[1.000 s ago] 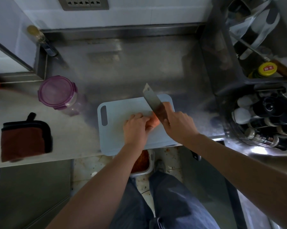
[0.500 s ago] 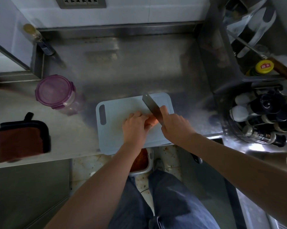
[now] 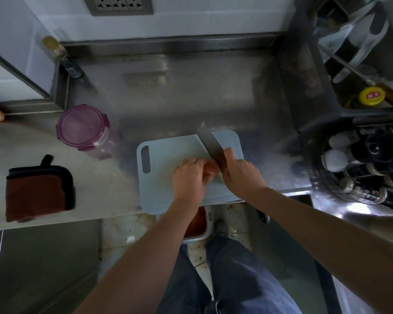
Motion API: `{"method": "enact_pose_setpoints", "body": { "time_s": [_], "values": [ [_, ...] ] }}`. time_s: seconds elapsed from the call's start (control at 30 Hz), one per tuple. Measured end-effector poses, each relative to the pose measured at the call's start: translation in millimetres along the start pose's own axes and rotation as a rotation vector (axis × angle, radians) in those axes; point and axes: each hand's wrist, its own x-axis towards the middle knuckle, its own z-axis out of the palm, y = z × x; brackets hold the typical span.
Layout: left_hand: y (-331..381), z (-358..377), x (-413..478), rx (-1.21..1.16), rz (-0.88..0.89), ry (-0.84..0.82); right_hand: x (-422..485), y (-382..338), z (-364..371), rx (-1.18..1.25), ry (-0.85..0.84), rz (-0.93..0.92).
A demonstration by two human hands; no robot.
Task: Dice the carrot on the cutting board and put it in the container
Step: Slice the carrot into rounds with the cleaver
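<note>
A pale blue cutting board point(image 3: 163, 155) lies at the steel counter's front edge. My left hand point(image 3: 188, 175) presses down on the orange carrot point(image 3: 211, 167), which shows only between my fingers. My right hand point(image 3: 241, 173) grips a cleaver point(image 3: 208, 141); its blade slants up and to the left, right against the carrot's right end. A white container point(image 3: 208, 225) with orange-red contents sits below the counter edge, mostly hidden by my left forearm.
A purple-lidded jar point(image 3: 82, 128) stands left of the board. A folded brown cloth point(image 3: 37, 191) lies at the counter's left front. A rack of dark bottles point(image 3: 367, 166) and a yellow-capped bottle point(image 3: 371, 96) crowd the right side. A faucet point(image 3: 62, 57) is at back left.
The cleaver dropped onto the carrot half a second ago and has now risen slightly again. My left hand stays curled on the carrot.
</note>
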Motion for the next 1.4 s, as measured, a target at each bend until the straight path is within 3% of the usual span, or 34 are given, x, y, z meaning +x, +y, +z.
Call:
{"method": "enact_pose_setpoints", "body": {
  "time_s": [0.13,0.73,1.07,1.4],
  "values": [
    [-0.1,0.7,0.8,0.020,-0.015,-0.010,-1.2,0.5,-14.4,0.018,0.045,-0.028],
    [1.6,-1.2,0.1,0.003,-0.011,0.013,-11.1,2.0,-15.2,-0.037,-0.127,-0.005],
    [0.4,-1.3,-0.5,0.009,-0.002,0.004,-8.4,-4.7,10.3,-0.076,-0.065,0.014],
    [-3.2,-1.2,-6.9,-0.025,-0.011,0.025,-0.6,2.7,-10.9,0.080,0.041,-0.080]
  ]
}}
